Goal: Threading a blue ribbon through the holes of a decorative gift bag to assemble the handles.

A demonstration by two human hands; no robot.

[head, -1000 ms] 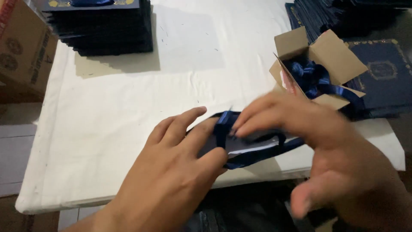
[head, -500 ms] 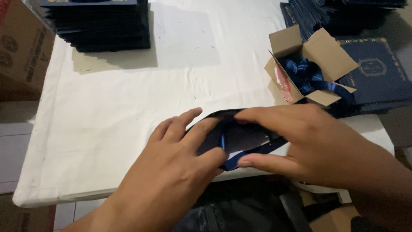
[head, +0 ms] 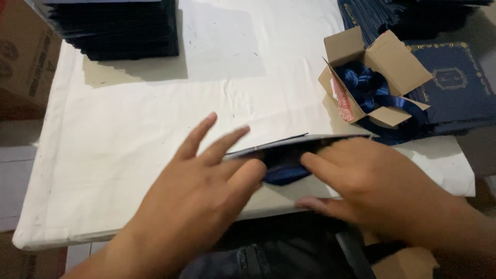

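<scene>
A dark blue folder cover [head: 289, 143] lies at the near edge of the white-covered table [head: 155, 119], lifted slightly so its edge shows. A blue ribbon [head: 284, 173] peeks out between my hands. My left hand [head: 206, 181] rests on the folder's left part, fingers spread, thumb against the ribbon. My right hand [head: 361, 181] covers the folder's right part, its fingers pressing on the ribbon and the cover. Most of the folder is hidden under both hands.
A small open cardboard box [head: 372, 77] with blue ribbons stands at the right. Dark blue folders [head: 454, 82] with gold ornament lie beside it. A tall stack of dark folders [head: 119, 28] sits at the back left. A big brown carton [head: 20, 57] stands left of the table.
My right hand has slid lower and flattened onto the folder. My left hand's fingers have spread wider. The folder's far edge now lifts and the ribbon is mostly tucked under.
</scene>
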